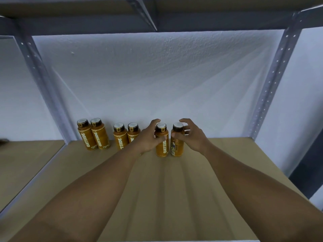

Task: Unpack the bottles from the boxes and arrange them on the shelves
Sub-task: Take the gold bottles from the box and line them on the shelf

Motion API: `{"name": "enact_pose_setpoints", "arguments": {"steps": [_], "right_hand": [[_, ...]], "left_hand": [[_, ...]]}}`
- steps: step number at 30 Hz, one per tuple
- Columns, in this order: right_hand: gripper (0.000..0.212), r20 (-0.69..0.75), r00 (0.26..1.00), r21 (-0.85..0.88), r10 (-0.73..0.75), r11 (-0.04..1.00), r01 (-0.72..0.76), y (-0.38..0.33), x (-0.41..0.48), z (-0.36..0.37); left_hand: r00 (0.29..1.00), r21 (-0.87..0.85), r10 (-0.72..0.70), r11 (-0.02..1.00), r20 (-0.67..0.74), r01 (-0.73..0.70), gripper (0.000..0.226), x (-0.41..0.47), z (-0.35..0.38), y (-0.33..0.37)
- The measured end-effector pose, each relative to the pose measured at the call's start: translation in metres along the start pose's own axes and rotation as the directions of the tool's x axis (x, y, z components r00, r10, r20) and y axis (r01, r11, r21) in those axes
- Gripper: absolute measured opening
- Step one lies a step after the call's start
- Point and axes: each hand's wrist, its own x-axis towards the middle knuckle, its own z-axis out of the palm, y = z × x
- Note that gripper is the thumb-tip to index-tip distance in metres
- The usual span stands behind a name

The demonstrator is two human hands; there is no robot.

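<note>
Both forearms reached forward over the shelf to the back row. Left hand gripped the fifth bottle, thumb across its front and fingers round behind the neck. Right hand cupped the sixth bottle, thumb at its shoulder and fingers curled but spread behind the cap, with some wall showing between. We couldn't tell whether it was gripping or letting go.

Key geometry: both bottles stood upright with their long axes vertical, straight ahead of the hands, just beside each other and near the wall. Each hand had its own bottle, so neither needed to cross over.

The far-left pair and the middle pair stood upright in the same row, with gaps between pairs.

Labels: "OATSIDE" in white ran vertically on orange bodies under dark caps with pale tops. The sixth bottle was turned and showed a back panel with print too small to read. Our guess was that it would need a twist to face front. No boxes were in view.
</note>
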Motion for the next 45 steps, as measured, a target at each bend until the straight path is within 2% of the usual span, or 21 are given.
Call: {"name": "enact_pose_setpoints", "arguments": {"steps": [5,11,14,30,38,45], "right_hand": [[0.044,0.046,0.998,-0.120,-0.040,0.992,0.046,-0.015,0.012,-0.021],[0.042,0.268,0.961,-0.428,-0.063,0.886,0.177,-0.030,0.026,-0.029],[0.044,0.303,0.952,-0.479,-0.050,0.855,0.197,-0.031,0.028,-0.029],[0.041,0.249,0.962,-0.522,-0.110,0.821,0.230,-0.026,0.030,-0.026],[0.048,0.044,0.995,-0.528,-0.091,0.843,0.100,-0.021,0.028,-0.010],[0.051,0.040,0.997,-0.485,-0.061,0.872,0.073,-0.019,0.025,-0.009]], "left_hand": [[1.000,0.112,0.021,0.993,-0.006,-0.020,0.062,0.007,-0.018,0.014],[0.999,0.265,0.007,0.964,0.038,-0.017,0.050,0.015,-0.029,0.025],[0.999,0.270,0.013,0.962,0.043,-0.025,0.049,0.017,-0.028,0.026],[0.999,0.224,0.018,0.974,0.051,-0.029,0.044,0.018,-0.024,0.019],[0.999,0.215,0.009,0.976,0.043,-0.018,0.045,0.015,-0.022,0.016],[0.999,0.188,0.014,0.982,0.042,-0.021,0.046,0.017,-0.021,0.012]]}}
